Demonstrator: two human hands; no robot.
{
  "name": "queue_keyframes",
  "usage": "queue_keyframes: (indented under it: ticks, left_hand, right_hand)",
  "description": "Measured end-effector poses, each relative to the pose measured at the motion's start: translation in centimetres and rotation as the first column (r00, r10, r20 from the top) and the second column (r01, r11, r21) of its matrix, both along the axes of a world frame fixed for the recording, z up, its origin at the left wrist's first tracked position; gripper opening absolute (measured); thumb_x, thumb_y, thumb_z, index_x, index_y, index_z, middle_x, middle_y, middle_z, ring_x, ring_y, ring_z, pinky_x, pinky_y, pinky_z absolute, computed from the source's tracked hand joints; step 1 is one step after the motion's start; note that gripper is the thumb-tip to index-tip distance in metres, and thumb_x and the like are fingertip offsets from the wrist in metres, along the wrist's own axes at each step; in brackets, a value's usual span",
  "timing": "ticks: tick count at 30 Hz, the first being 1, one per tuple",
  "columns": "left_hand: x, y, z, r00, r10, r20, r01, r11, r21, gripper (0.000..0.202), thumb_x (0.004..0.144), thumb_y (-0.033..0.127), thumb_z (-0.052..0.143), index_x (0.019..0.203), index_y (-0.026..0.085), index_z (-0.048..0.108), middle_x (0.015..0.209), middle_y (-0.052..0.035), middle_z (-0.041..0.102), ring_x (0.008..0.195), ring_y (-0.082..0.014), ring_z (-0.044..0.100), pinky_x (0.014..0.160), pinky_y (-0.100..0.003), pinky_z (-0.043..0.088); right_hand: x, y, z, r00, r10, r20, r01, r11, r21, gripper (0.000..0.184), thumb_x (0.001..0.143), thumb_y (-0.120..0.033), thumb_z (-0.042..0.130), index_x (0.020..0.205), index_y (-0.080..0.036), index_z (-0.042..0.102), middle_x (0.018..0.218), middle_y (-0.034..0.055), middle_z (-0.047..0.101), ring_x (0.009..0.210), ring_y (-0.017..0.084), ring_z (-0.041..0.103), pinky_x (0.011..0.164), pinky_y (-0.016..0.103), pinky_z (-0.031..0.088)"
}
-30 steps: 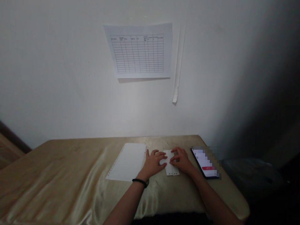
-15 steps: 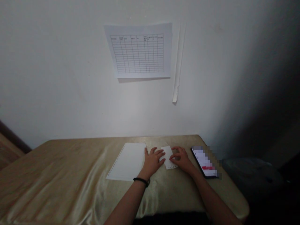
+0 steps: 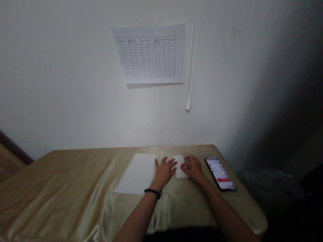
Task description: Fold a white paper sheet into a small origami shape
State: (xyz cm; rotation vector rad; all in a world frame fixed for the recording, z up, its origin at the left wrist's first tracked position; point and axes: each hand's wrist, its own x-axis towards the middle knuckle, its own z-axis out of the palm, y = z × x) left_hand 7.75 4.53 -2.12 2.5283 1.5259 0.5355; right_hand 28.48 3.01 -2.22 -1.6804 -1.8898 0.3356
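Observation:
A small white piece of loose-leaf paper (image 3: 179,172), with punched holes along its near edge, lies on the cloth between my hands. My left hand (image 3: 164,172) rests flat with its fingers spread, the fingertips at the paper's left edge. My right hand (image 3: 193,169) is curled over the paper's right side, thumb and fingers closed on it, hiding that edge. Left of my left hand lies a larger white loose-leaf sheet (image 3: 137,173), holes running down its left side. A black band circles my left wrist.
A phone (image 3: 220,174) with a lit, partly blurred screen lies right of my right hand. Wrinkled golden cloth (image 3: 75,188) covers the table, which meets the wall. A printed table sheet (image 3: 151,57) and a white strip (image 3: 190,74) are on the wall.
The small paper has shifted slightly away from me and to the left, with my right hand moving along with it. My left hand has barely moved.

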Motion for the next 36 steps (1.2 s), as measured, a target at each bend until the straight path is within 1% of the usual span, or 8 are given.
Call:
queue_keyframes:
  ticks: [6, 10, 16, 21, 25, 30, 36]
  left_hand:
    - [0.0, 0.0, 0.0, 1.0, 0.005, 0.014, -0.005, 1.0, 0.003, 0.038, 0.098, 0.046, 0.049, 0.135, 0.048, 0.055, 0.148, 0.0051, 0.054, 0.144, -0.0357, 0.032, 0.11, -0.08, -0.002]
    - [0.0, -0.1, 0.0, 1.0, 0.01, 0.007, -0.01, 1.0, 0.003, 0.039, 0.098, 0.047, 0.049, 0.136, 0.048, 0.055, 0.148, 0.0047, 0.054, 0.144, -0.0363, 0.032, 0.11, -0.08, -0.001]
    - [0.0, 0.0, -0.1, 1.0, 0.013, 0.006, -0.013, 1.0, -0.001, 0.038, 0.097, 0.048, 0.05, 0.135, 0.048, 0.055, 0.149, 0.0051, 0.054, 0.144, -0.0356, 0.033, 0.11, -0.081, 0.0]
    - [0.0, 0.0, -0.2, 0.998, 0.029, -0.049, -0.029, 0.999, 0.018, 0.039, 0.098, 0.05, 0.047, 0.136, 0.047, 0.054, 0.149, 0.0043, 0.053, 0.144, -0.0346, 0.033, 0.111, -0.08, 0.005]
    - [0.1, -0.2, -0.1, 0.998, 0.031, -0.058, -0.029, 0.999, 0.045, 0.039, 0.099, 0.05, 0.045, 0.137, 0.047, 0.054, 0.149, 0.0046, 0.054, 0.144, -0.0334, 0.034, 0.111, -0.08, 0.007]
    - [0.1, -0.2, 0.0, 0.997, 0.039, -0.07, -0.037, 0.999, 0.029, 0.04, 0.099, 0.051, 0.045, 0.138, 0.047, 0.053, 0.15, 0.0048, 0.053, 0.144, -0.0339, 0.033, 0.111, -0.08, 0.007]
    - [0.1, -0.3, 0.2, 0.998, 0.032, -0.047, -0.031, 0.999, 0.018, 0.039, 0.099, 0.05, 0.046, 0.138, 0.046, 0.053, 0.15, 0.0049, 0.052, 0.144, -0.0333, 0.033, 0.111, -0.08, 0.006]
  right_hand:
    - [0.3, 0.1, 0.0, 0.999, 0.049, 0.0, -0.049, 0.999, -0.011, 0.007, 0.081, -0.031, 0.073, 0.083, -0.033, 0.079, 0.126, 0.0033, 0.06, 0.128, 0.027, 0.044, 0.112, 0.047, 0.029]
    - [0.6, -0.3, -0.1, 0.995, 0.1, -0.006, -0.1, 0.995, -0.015, 0.007, 0.08, -0.031, 0.073, 0.083, -0.032, 0.079, 0.126, 0.0039, 0.06, 0.126, 0.025, 0.045, 0.113, 0.046, 0.03]
    - [0.9, -1.1, 0.0, 0.989, 0.146, -0.011, -0.146, 0.989, -0.018, 0.006, 0.078, -0.029, 0.074, 0.081, -0.03, 0.079, 0.12, 0.0051, 0.062, 0.123, 0.025, 0.047, 0.114, 0.045, 0.03]
    - [0.6, -1.1, -0.1, 0.995, 0.095, -0.002, -0.095, 0.995, -0.003, 0.009, 0.079, -0.029, 0.074, 0.085, -0.031, 0.079, 0.12, 0.0058, 0.061, 0.123, 0.026, 0.047, 0.111, 0.045, 0.032]
    - [0.5, -0.9, -0.3, 0.996, 0.09, -0.018, -0.09, 0.996, 0.012, 0.007, 0.079, -0.029, 0.074, 0.083, -0.03, 0.079, 0.119, 0.006, 0.061, 0.121, 0.026, 0.049, 0.11, 0.045, 0.033]
    - [1.0, -1.2, -0.2, 0.986, 0.16, -0.051, -0.16, 0.987, 0.01, 0.003, 0.076, -0.026, 0.076, 0.077, -0.028, 0.078, 0.116, 0.0065, 0.062, 0.122, 0.027, 0.048, 0.111, 0.046, 0.032]
    - [1.7, -1.7, 0.0, 0.964, 0.249, -0.096, -0.252, 0.967, -0.023, 0.002, 0.074, -0.026, 0.078, 0.076, -0.026, 0.078, 0.12, 0.007, 0.061, 0.126, 0.027, 0.045, 0.113, 0.047, 0.031]
